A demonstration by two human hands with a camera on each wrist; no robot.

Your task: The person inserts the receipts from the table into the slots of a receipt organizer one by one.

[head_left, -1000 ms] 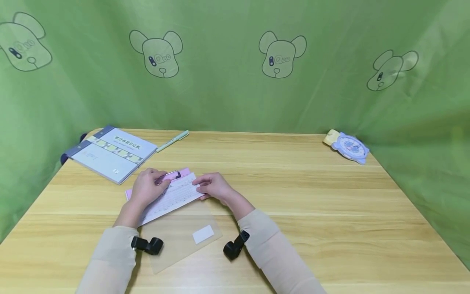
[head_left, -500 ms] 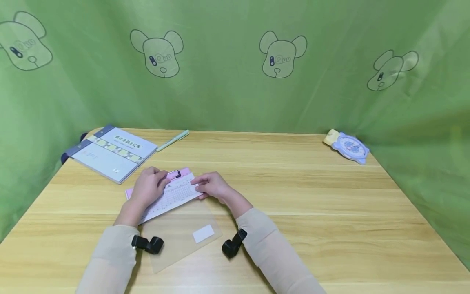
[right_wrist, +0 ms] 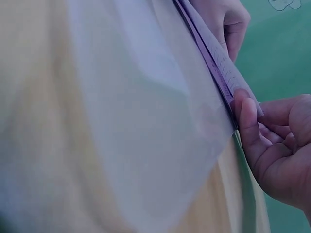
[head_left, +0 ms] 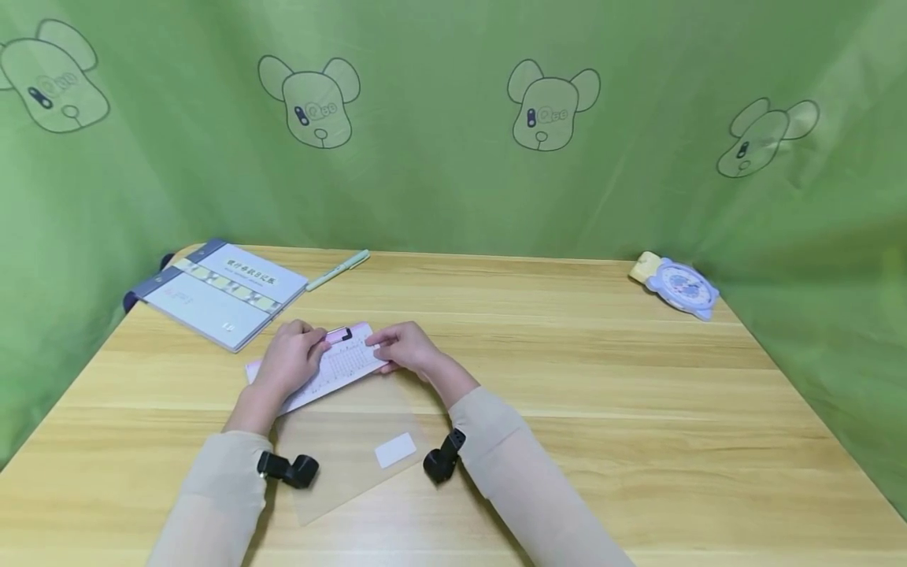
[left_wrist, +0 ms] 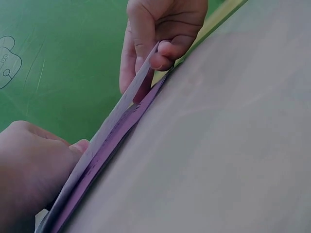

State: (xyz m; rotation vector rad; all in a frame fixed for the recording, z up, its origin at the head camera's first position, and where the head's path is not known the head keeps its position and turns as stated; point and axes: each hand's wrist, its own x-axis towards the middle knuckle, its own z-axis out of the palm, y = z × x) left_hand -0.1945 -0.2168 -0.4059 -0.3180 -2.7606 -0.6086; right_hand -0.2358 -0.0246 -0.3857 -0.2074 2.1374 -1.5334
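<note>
In the head view a pink clipboard lies left of centre, mostly covered by a printed sheet of paper. My left hand grips the clipboard at its upper edge, with thumb and fingers by the metal clip. The paper's right edge is pinched between the thumb and fingers of my right hand. A gap shows between the raised white paper and the pink surface in the left wrist view. Below the paper, nearer me, extends a translucent plastic sheet bearing a white label.
A blue-grey ledger book lies at the table's back left, with a light green pen beside it. At the back right is a blue clock-like object with a yellow part. Green curtain surrounds the wooden table.
The paper has slid up toward the clip, covering more of the pink clipboard. My right hand has moved slightly away from me and left with it. My left hand stays by the clip.
</note>
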